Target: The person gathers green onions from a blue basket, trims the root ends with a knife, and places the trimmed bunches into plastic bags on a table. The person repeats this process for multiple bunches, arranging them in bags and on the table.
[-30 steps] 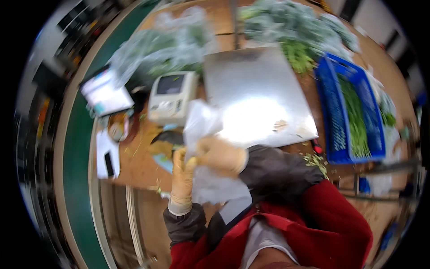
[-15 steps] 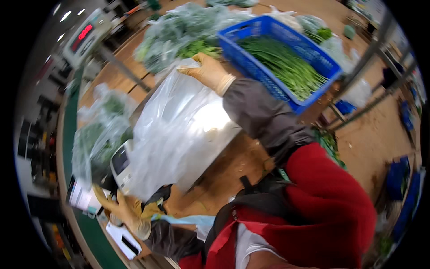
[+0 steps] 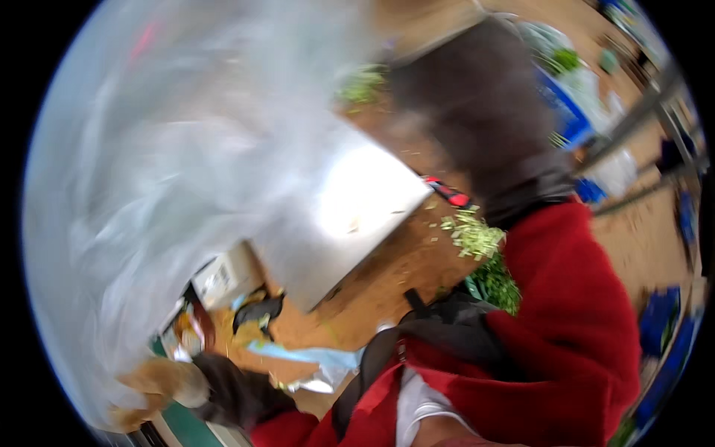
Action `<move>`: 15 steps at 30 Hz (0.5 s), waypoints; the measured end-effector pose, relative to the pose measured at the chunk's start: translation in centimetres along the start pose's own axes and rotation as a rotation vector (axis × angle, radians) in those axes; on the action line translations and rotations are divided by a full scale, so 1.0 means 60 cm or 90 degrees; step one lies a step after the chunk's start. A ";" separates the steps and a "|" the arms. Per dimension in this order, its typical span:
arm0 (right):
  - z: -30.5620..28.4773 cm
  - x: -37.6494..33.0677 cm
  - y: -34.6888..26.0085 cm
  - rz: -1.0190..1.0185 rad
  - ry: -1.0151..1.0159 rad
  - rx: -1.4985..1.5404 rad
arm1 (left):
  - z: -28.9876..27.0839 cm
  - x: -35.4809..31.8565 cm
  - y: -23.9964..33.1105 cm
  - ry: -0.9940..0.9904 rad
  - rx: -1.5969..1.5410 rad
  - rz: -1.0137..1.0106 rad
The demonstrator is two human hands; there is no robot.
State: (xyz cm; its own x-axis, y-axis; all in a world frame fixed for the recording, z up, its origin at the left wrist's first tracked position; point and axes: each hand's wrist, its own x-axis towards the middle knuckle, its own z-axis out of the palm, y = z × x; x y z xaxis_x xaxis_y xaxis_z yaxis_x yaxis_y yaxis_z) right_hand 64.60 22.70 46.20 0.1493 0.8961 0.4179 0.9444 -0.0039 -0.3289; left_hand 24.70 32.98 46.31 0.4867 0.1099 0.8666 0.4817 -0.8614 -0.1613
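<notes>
A large clear plastic bag (image 3: pixel 171 164) billows across the left half of the view, blurred by motion. My right hand (image 3: pixel 432 26), in a yellowish glove, is at the top edge with the bag's upper part, its fingers smeared and partly cut off. My left hand (image 3: pixel 160 387), gloved alike, grips the bag's lower edge at the lower left, fingers bent. Below the bag shows a shiny metal scale plate (image 3: pixel 357 201); the bag veils its far left part. Beside the plate's right corner lies a red and black cutter-like tool (image 3: pixel 449 194).
Chopped pale green stems (image 3: pixel 473 235) and leafy greens (image 3: pixel 497 287) lie by my right sleeve. A blue crate (image 3: pixel 564 112) is mostly hidden behind that arm. A metal frame (image 3: pixel 633 115) stands at the right. A white box-like object (image 3: pixel 227 277) sits left of the plate.
My right hand has risen toward the top edge, lifting the bag off the plate and spreading it out. My left hand has moved down and left and closed on the bag's edge.
</notes>
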 end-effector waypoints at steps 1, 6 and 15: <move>0.048 -0.015 0.014 0.020 -0.069 0.005 | 0.047 -0.049 0.010 -0.075 0.026 -0.035; 0.200 -0.161 0.083 0.068 -0.291 0.085 | 0.166 -0.278 -0.048 -0.448 0.020 -0.231; -0.109 -0.646 0.611 0.718 -0.121 -0.019 | 0.204 -0.065 0.049 -0.338 0.005 -0.385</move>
State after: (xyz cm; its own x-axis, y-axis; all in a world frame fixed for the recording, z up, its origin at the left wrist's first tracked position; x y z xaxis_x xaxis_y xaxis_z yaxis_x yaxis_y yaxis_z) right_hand 95.34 -15.08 23.47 0.8716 0.4280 -0.2388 0.3073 -0.8567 -0.4143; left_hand 33.13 36.10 36.65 0.4204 0.7794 0.4645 0.7771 -0.5736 0.2590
